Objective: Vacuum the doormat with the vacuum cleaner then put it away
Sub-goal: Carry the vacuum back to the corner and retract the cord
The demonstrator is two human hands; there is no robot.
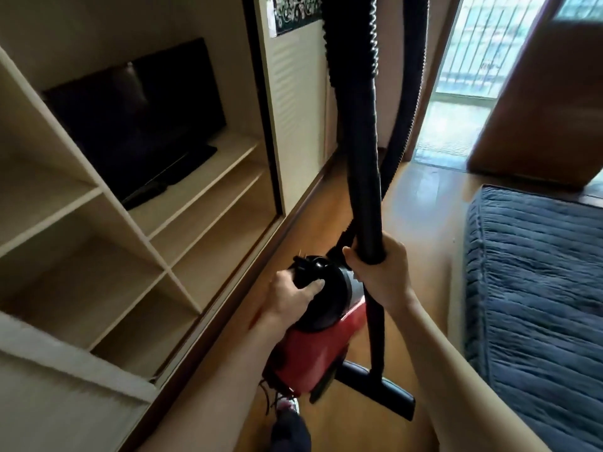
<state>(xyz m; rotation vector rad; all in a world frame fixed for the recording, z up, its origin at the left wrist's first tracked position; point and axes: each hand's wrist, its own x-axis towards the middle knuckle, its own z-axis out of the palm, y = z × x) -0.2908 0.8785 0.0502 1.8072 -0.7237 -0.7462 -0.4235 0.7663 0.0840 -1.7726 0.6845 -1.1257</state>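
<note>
Left hand (293,296) curls over the black top of the vacuum (313,353); right hand (381,272) is closed round the tube (362,158). Vacuum appears lifted, beside the shelves (98,190). Step, judged: carrying. Possible doormat (440,146) lies by the far door; next, walk there and set down.

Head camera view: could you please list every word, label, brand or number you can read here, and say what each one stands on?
No text can be read in this view.
vacuum cleaner: no label or brand shows on its red body.
television: dark screen, no brand legible.
wall hanging: white pattern on dark, too blurred to tell whether it holds writing.
</note>
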